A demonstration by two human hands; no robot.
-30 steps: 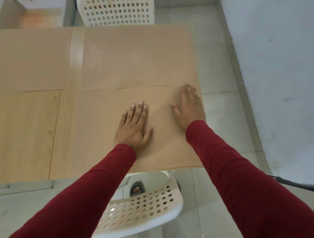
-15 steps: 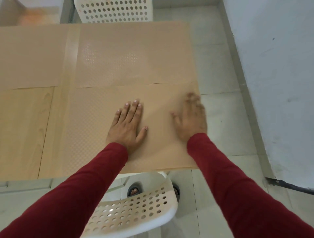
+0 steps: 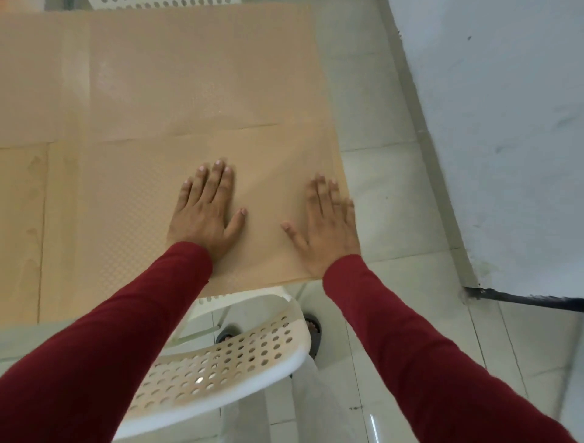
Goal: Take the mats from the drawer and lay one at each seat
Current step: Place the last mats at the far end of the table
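A tan textured mat (image 3: 126,221) lies flat at the near right corner of the light wooden table (image 3: 22,221). My left hand (image 3: 205,212) rests palm down on its middle, fingers spread. Flat on the same mat near its right edge is my right hand (image 3: 328,227), fingers apart. A second tan mat (image 3: 202,69) lies just beyond, at the far seat. A third mat (image 3: 31,79) covers the far left of the table. Neither hand grips anything.
A white perforated chair (image 3: 227,363) stands tucked at the near edge, below my arms. Another white perforated chair (image 3: 164,3) shows at the far side. A pale wall (image 3: 505,126) runs along the right, with tiled floor (image 3: 395,221) between it and the table.
Both hands have slid back toward the near edge of the mat, the right one moving most. The view has tilted slightly downward.
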